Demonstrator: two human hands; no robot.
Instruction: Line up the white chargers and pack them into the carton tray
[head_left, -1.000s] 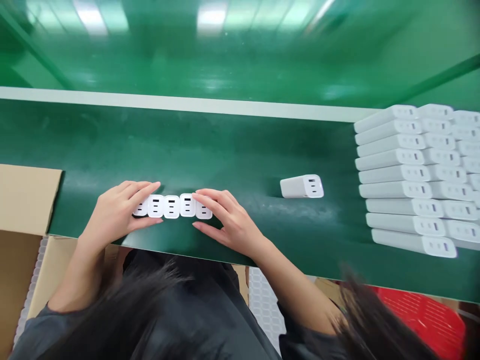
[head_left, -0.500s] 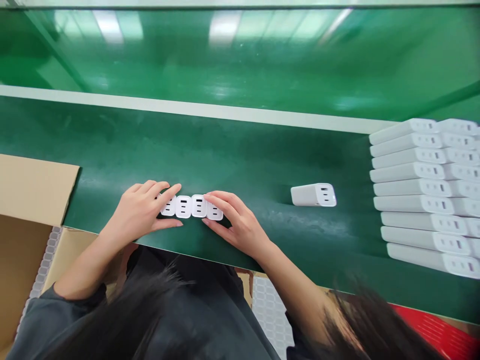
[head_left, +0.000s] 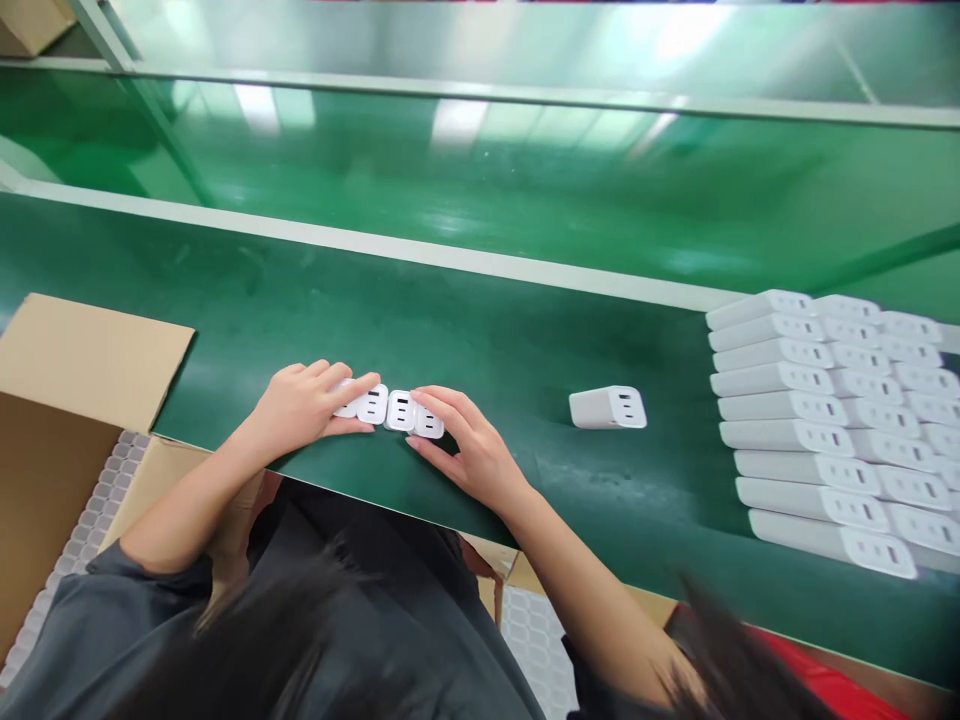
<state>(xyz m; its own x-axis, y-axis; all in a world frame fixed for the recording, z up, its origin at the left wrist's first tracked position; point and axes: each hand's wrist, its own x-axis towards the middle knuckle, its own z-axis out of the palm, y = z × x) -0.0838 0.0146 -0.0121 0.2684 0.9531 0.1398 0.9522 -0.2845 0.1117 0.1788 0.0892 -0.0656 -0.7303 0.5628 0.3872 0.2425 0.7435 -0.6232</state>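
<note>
Several white multi-port chargers stand in a short row near the table's front edge, port faces up. My left hand (head_left: 311,408) grips the left end of the row, fingers over the far side and thumb on the near side, around a white charger (head_left: 373,404). A narrow gap parts this left pair from the right pair. My right hand (head_left: 469,440) closes around the right pair, with a second white charger (head_left: 401,411) at its fingertips. The outer chargers are partly covered by my fingers. A single charger (head_left: 607,408) lies on its side to the right.
Stacked white chargers (head_left: 787,437) rise in layers at the right on the green table (head_left: 450,310). An open cardboard box (head_left: 97,345) with rows of white pieces stands at the left. A red container (head_left: 817,675) shows at the lower right. A pale rail runs behind.
My left hand has closed in on the left chargers, which now tilt slightly apart from the right pair. My right hand keeps its hold. The camera view has tilted upward a little.
</note>
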